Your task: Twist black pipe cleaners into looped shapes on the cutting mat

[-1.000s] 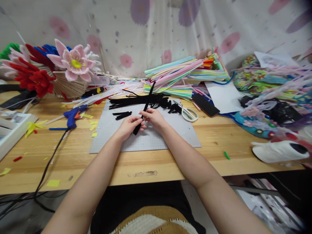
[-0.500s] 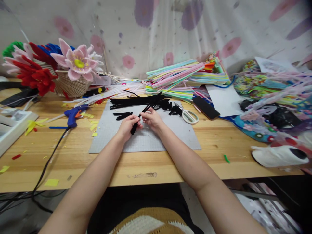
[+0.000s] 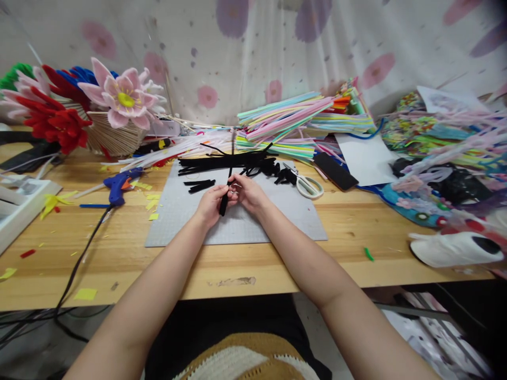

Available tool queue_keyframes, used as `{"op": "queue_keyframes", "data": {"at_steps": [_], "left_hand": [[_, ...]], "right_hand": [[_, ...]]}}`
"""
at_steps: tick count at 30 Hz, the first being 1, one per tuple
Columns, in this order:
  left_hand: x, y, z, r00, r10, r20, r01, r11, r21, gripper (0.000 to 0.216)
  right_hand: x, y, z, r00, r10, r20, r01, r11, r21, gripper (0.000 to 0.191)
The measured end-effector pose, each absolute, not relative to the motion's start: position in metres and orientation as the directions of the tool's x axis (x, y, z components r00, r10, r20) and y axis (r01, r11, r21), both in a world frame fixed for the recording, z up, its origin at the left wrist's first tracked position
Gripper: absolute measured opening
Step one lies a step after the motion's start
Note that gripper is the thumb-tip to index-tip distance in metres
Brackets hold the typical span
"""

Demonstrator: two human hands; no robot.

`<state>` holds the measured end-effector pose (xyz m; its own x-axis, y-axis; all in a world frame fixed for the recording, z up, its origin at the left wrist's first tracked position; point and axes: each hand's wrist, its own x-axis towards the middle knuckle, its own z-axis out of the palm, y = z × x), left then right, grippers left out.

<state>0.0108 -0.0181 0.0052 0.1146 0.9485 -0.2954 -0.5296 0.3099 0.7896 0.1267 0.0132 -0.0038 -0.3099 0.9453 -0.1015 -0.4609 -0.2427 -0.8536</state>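
Observation:
Between my two hands is a small bundle of black pipe cleaners, its thick end pointing down toward me and a thin stem rising upward. My left hand pinches the bundle from the left. Close against it, my right hand has its thumb and fingers closed on the same pipe cleaners near the stem. Both hands are over the grey cutting mat. Beyond them lies a pile of long black pipe cleaners, with short cut black pieces to the left of the hands and curled black pieces to the right.
Scissors lie at the mat's right edge, near a black phone-like slab. A blue glue gun with a cord stands left. Pastel pipe cleaners are heaped behind. Pipe-cleaner flowers stand back left; a white roll-like object lies right.
The black bundle has turned from a slant to nearly upright, its lower end shifting right. My right hand remains close to the left, its fingers now nearer the stem.

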Motion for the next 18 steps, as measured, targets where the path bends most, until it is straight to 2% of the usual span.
{"op": "queue_keyframes", "data": {"at_steps": [4, 7, 12, 15, 18], "left_hand": [[0.004, -0.018, 0.009, 0.099, 0.937, -0.334, -0.564, 0.329, 0.757, 0.014], [0.0, -0.02, 0.013, 0.157, 0.908, -0.387, -0.583, 0.402, 0.706, 0.017], [-0.006, -0.021, 0.018, 0.379, 0.786, -0.488, -0.632, 0.605, 0.485, 0.024], [-0.01, -0.021, 0.016, 0.51, 0.728, -0.459, -0.659, 0.673, 0.336, 0.022], [-0.013, -0.021, 0.012, 0.566, 0.705, -0.427, -0.672, 0.695, 0.255, 0.02]], "right_hand": [[0.133, 0.012, -0.005, -0.388, 0.922, 0.016, -0.276, -0.1, -0.956, 0.028], [0.137, 0.014, -0.006, -0.377, 0.918, 0.12, -0.155, 0.065, -0.986, 0.023], [0.138, 0.018, -0.006, -0.378, 0.892, 0.25, -0.005, 0.268, -0.964, 0.017], [0.138, 0.016, -0.001, -0.37, 0.869, 0.328, 0.086, 0.384, -0.919, 0.016], [0.139, 0.012, 0.005, -0.36, 0.847, 0.391, 0.161, 0.469, -0.868, 0.013]]}}
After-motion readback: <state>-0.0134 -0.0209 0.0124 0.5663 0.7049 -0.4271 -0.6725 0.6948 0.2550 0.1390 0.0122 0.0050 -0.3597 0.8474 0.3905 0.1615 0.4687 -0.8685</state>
